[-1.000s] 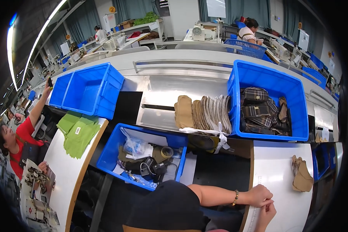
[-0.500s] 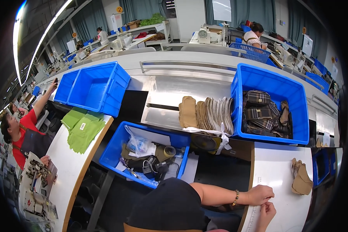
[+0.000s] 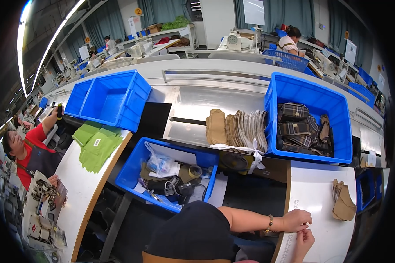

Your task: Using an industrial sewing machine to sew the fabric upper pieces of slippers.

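My left hand, with a beaded bracelet at its wrist, is over the white tabletop at the lower right. Its fingers are pinched together. Just below, my right hand has thumb and fingertips pressed together, close to the left fingertips. Whatever lies between them is too small to make out. A printed ruler scale runs along the tabletop beside the hands. Farther right on the same table lies a small stack of tan fabric pieces.
A blue bin holds dark plaid fabric items. Beside it stands a row of tan pieces with a white tie. A lower blue bin holds tape and tools. Green fabric and a sewing machine are near a co-worker.
My hands stay almost in place, fingertips together. The view has shifted slightly. At the left, the co-worker's raised arm has come down somewhat.
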`<state>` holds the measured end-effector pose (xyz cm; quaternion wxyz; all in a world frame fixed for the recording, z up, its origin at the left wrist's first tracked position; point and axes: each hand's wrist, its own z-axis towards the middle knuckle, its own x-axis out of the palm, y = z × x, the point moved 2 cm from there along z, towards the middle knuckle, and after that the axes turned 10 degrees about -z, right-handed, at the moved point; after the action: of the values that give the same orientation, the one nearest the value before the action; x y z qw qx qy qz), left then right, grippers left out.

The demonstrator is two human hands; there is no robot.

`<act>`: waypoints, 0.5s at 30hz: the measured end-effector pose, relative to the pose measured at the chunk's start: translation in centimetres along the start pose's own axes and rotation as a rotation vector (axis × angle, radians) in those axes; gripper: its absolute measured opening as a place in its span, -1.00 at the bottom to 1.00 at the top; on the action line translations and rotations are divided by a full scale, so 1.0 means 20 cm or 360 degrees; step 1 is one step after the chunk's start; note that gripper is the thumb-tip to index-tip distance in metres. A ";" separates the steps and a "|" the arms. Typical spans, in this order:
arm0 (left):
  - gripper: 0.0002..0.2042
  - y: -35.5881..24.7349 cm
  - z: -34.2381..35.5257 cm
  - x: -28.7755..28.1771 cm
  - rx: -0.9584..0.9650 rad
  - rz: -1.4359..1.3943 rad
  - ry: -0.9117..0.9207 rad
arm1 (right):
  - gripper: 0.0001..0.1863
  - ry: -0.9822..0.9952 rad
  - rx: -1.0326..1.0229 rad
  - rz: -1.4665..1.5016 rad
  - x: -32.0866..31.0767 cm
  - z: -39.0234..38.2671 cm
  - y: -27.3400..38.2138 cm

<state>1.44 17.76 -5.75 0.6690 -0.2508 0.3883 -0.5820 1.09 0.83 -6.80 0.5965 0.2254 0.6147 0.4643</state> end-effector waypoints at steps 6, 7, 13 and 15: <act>-0.87 -0.04 -0.02 0.00 0.0037 0.0019 -0.0018 | -0.89 -0.0031 0.0055 -0.0071 -0.01 -0.05 0.01; -0.85 -0.04 -0.01 0.00 0.0046 0.0016 -0.0022 | -0.89 -0.0016 0.0085 -0.0085 0.00 -0.05 0.04; -0.91 -0.05 0.03 -0.08 0.0015 0.0187 0.0076 | -0.93 -0.0303 -0.0027 -0.0409 0.07 -0.01 0.19; -0.93 -0.07 0.05 -0.08 0.0043 0.0258 0.0030 | -0.94 -0.0361 -0.0006 -0.0395 0.07 0.01 0.18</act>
<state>1.41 18.93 -3.81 0.7136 -0.2042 0.4057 -0.5334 0.06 3.75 -4.41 0.7153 0.1975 0.5656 0.3599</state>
